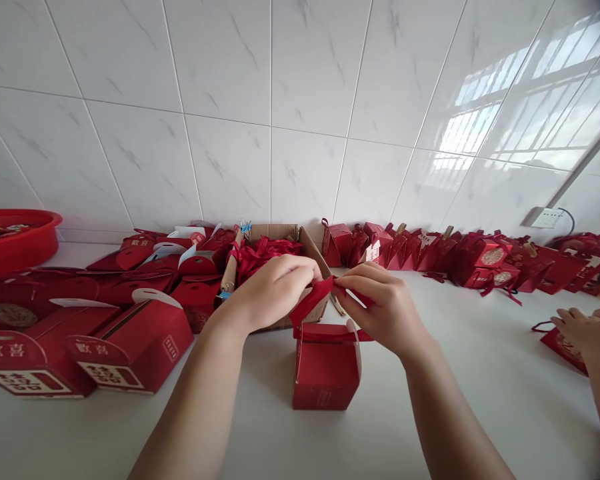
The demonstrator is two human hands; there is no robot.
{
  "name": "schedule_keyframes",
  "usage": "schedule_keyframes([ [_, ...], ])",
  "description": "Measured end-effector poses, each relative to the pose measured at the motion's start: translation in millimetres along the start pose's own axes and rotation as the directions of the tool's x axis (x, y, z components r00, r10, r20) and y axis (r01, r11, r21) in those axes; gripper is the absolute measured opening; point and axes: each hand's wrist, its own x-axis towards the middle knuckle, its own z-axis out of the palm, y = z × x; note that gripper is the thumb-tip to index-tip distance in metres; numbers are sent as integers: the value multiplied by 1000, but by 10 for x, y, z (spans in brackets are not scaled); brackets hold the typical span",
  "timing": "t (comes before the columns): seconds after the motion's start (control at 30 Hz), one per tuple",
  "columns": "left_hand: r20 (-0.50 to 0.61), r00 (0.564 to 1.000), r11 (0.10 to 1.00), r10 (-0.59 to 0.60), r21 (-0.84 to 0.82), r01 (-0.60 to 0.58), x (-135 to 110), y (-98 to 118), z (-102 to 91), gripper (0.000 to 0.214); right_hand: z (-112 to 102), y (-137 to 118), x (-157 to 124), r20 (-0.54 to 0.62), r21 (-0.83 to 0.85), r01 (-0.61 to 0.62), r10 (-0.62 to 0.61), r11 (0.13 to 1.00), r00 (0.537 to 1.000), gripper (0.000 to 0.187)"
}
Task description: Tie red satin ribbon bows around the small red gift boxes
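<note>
In front of me a small red gift box point(326, 373) stands upright on the white table. A red ribbon point(312, 301) runs up from the top of this box to both my hands. My left hand point(283, 283), fingers curled, grips the ribbon on the left. On the other side my right hand point(377, 297) pinches it between thumb and fingertips. The hands nearly meet above the box. Just behind my left hand sits a cardboard box point(314, 248) filled with loose red ribbons point(265, 253).
Several red gift boxes point(135, 343) crowd the left side. More boxes with ribbons point(485, 257) line the tiled wall at right. A red basin point(35, 250) stands far left. At the right edge another person's hands point(587, 333) touch a red box point(563, 350).
</note>
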Motion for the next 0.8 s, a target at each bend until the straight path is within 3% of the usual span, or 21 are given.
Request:
schedule_keyframes([
  [0.1,106,992,998,-67,23,65,7,-14,11,27,16,15,11,-43,-27,13,-14,1000,999,17],
  [0.27,45,999,1000,-11,-28,13,10,16,48,11,67,46,22,-106,-26,25,-27,999,994,20],
  [0.43,-43,999,1000,-3,-18,2,30,1,83,9,127,113,-4,-142,14,33,-31,999,989,21],
  [0.57,-68,997,998,48,-38,-50,46,-6,104,9,160,112,-18,-150,146,-81,103,986,983,15],
  [0.67,-91,992,996,84,25,-82,39,34,104,7,150,81,-15,-108,401,-301,371,865,922,12],
  [0.8,-160,979,985,126,134,-105,15,81,76,6,72,57,-14,79,664,-509,625,547,776,21],
])
